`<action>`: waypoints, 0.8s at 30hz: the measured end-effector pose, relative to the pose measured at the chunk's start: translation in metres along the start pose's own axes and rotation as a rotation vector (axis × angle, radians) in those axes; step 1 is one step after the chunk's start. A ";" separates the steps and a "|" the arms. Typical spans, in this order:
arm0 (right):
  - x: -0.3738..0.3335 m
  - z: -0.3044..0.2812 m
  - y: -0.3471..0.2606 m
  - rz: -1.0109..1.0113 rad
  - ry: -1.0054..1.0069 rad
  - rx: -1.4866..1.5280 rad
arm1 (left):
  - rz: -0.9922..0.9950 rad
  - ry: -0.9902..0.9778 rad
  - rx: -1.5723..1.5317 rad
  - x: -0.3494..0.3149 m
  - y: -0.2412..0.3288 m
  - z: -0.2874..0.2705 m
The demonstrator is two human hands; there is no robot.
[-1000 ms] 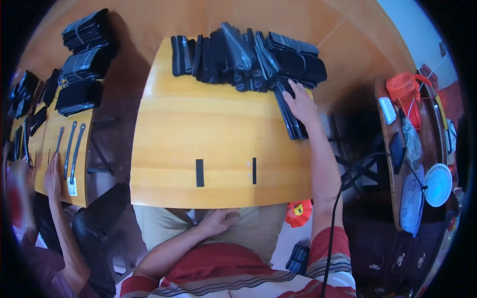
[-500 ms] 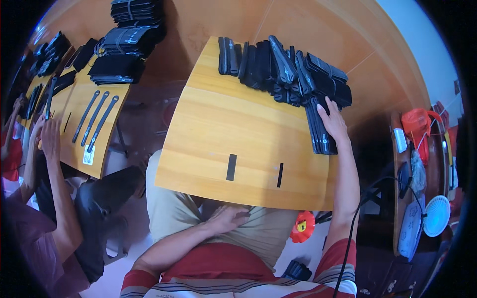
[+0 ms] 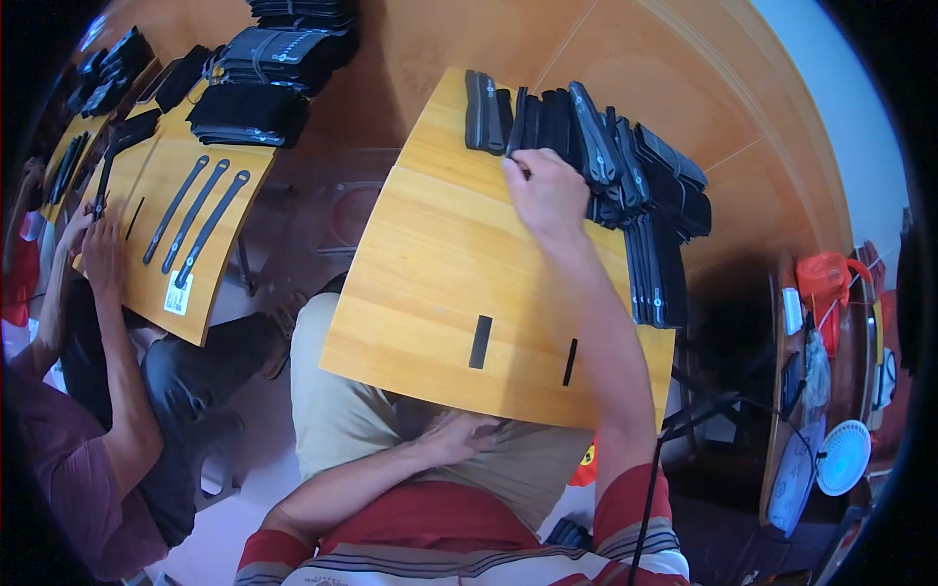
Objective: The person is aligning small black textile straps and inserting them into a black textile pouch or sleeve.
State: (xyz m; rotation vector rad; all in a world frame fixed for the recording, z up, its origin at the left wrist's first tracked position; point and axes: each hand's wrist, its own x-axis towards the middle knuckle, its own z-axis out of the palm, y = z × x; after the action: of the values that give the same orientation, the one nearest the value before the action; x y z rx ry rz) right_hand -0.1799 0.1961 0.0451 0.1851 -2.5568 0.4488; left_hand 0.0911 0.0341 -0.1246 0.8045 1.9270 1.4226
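Strap (image 3: pixel 518 117): it lies at 11 o'clock from our right hand (image 3: pixel 549 193), just by the fingertips; its long axis goes nearly from 12 to 6.
Right hand: the fingers are curled at the near edge of the row (image 3: pixel 596 137); if they are clamped on the strap, we cannot tell.
Left hand (image 3: pixel 459 437): the farther of our 2, it rests on the lap (image 3: pixel 337 361), fingers loosely apart, nothing seen in them.
Bundle (image 3: pixel 657 273): at 4 o'clock from the right hand.
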 end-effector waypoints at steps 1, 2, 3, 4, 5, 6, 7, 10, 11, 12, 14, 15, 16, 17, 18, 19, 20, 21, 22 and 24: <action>0.007 0.011 -0.012 0.021 -0.066 -0.058 | -0.003 0.004 -0.004 0.001 0.002 -0.002; 0.013 0.020 -0.018 0.041 -0.133 -0.116 | -0.025 -0.031 0.018 0.002 0.004 -0.004; 0.020 0.029 -0.018 0.037 -0.139 -0.115 | -0.047 -0.066 0.040 0.003 0.006 -0.007; 0.028 0.039 -0.021 0.038 -0.152 -0.169 | -0.055 -0.058 0.035 0.003 0.008 -0.009; 0.035 0.048 -0.023 0.038 -0.164 -0.224 | -0.032 -0.031 -0.091 0.003 0.009 -0.011; 0.041 0.054 -0.023 0.046 -0.229 -0.266 | -0.007 -0.005 -0.216 0.004 0.011 -0.013; 0.046 0.060 -0.022 0.040 -0.237 -0.267 | -0.008 0.000 -0.224 0.005 0.014 -0.016; 0.054 0.076 -0.022 0.043 -0.302 -0.384 | -0.193 -0.099 -0.192 0.008 0.009 -0.017; 0.056 0.078 -0.027 0.085 -0.333 -0.387 | -0.127 -0.029 -0.178 0.008 -0.002 -0.008; 0.058 0.080 -0.032 0.127 -0.364 -0.390 | -0.061 0.042 -0.163 0.007 -0.013 0.001; 0.061 0.078 -0.035 0.139 -0.375 -0.399 | -0.082 0.022 -0.197 0.008 -0.008 -0.003; 0.061 0.079 -0.036 0.150 -0.379 -0.402 | -0.104 0.005 -0.224 0.008 -0.006 -0.006; 0.061 0.079 -0.035 0.151 -0.380 -0.407 | -0.101 0.002 -0.227 0.008 -0.002 -0.009; 0.062 0.080 -0.033 0.135 -0.383 -0.429 | -0.048 0.020 -0.271 0.009 0.002 -0.012; 0.062 0.081 -0.032 0.118 -0.386 -0.450 | 0.006 0.038 -0.314 0.009 0.004 -0.013; 0.062 0.083 -0.033 0.114 -0.386 -0.449 | 0.006 0.042 -0.315 0.009 0.001 -0.011; 0.061 0.086 -0.033 0.085 -0.380 -0.448 | -0.027 0.023 -0.278 0.010 -0.005 -0.007; 0.060 0.088 -0.033 0.056 -0.374 -0.447 | -0.059 0.003 -0.241 0.011 -0.010 -0.003; 0.059 0.091 -0.031 0.054 -0.374 -0.449 | -0.056 0.004 -0.242 0.012 -0.013 0.001; 0.059 0.097 -0.028 0.021 -0.354 -0.446 | -0.075 0.008 -0.220 0.013 -0.019 0.008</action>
State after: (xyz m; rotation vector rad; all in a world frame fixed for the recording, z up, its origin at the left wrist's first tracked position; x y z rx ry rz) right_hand -0.2701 0.1340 0.0061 0.0777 -2.9281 -0.1716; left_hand 0.0864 0.0442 -0.1460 0.6187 1.7492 1.5600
